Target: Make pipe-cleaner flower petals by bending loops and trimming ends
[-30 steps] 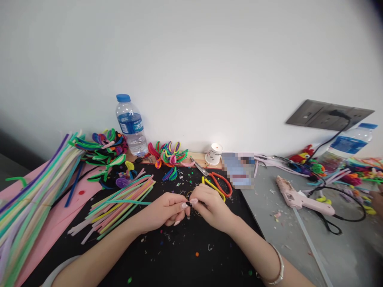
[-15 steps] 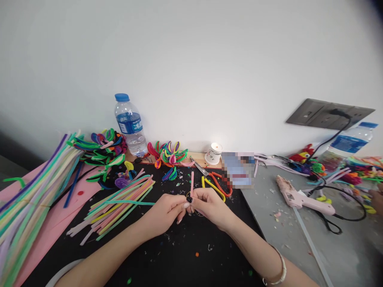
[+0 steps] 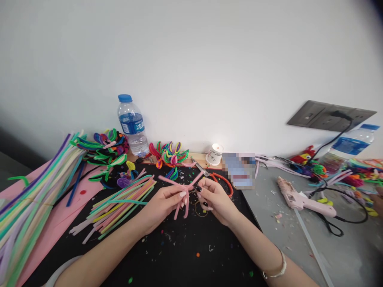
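My left hand (image 3: 169, 201) pinches a bundle of pink pipe cleaners (image 3: 186, 187) where they cross; two arms spread up and outward and two ends hang down. Close on its right, my right hand (image 3: 214, 195) has curled fingers, with thumb and forefinger pressed together beside the upper right pink arm. A thin gold-coloured wire (image 3: 202, 210) loops below the right fingertips and seems to run into them, though the grip point is hidden. Behind the hands lie scissors (image 3: 201, 166) and an orange-red pipe cleaner (image 3: 223, 181).
Loose pipe cleaners (image 3: 125, 203) and a larger bundle (image 3: 38, 203) lie left. Finished pipe-cleaner flowers (image 3: 169, 153), a water bottle (image 3: 131, 123) and a paper cup (image 3: 214, 154) line the wall. A pink glue gun (image 3: 308, 202) with its cord rests right.
My hands have drawn slightly apart. The pink pipe cleaners, before mostly hidden with one end upright, now show spread arms in my left hand. The yellow pipe cleaner behind is no longer visible.
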`<state>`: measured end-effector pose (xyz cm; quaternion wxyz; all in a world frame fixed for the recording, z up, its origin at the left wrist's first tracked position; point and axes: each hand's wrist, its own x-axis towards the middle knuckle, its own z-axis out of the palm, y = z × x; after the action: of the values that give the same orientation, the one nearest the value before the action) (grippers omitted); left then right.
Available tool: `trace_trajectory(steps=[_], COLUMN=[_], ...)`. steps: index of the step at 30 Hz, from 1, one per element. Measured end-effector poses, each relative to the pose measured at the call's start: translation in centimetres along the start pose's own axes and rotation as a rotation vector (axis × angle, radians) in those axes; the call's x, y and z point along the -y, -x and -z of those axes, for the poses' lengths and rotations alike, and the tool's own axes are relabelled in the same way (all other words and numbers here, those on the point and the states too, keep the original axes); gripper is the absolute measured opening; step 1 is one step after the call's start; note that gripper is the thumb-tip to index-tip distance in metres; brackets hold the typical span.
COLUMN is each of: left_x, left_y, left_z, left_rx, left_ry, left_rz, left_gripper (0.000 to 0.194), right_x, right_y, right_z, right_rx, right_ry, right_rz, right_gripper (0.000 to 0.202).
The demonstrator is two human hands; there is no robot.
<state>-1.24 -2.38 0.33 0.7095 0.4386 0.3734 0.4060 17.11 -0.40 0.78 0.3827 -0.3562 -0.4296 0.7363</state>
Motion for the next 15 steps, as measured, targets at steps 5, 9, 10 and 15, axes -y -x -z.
trace_trajectory(steps=[5,9,10,15], left_x=[-0.32,-0.44,-0.46,-0.52], left_y=[0.02,0.10,0.12,0.13], left_z=[-0.13,-0.12,-0.13,-0.11], left_rx=[-0.060,-0.049,-0.044,-0.027], left_ry=[0.100,0.112,0.116,0.138], left_rz=[0.027,0.038,0.035,0.020], left_gripper=[0.031,0.030,0.030,0.024], right_x=[0.01,0.34,0.35,0.06], right_y=[0.09,0.25,0.28,0.36], right_z=[-0.74,-0.84,-0.79,-0.58], right_rx=[0.038,0.114,0.131,0.199], right_ry=[0.191,0.248,0.243,0.219], right_rz=[-0.016,-0.018,-0.019,-0.054], right_gripper=[0.032,0.031,0.031,0.030])
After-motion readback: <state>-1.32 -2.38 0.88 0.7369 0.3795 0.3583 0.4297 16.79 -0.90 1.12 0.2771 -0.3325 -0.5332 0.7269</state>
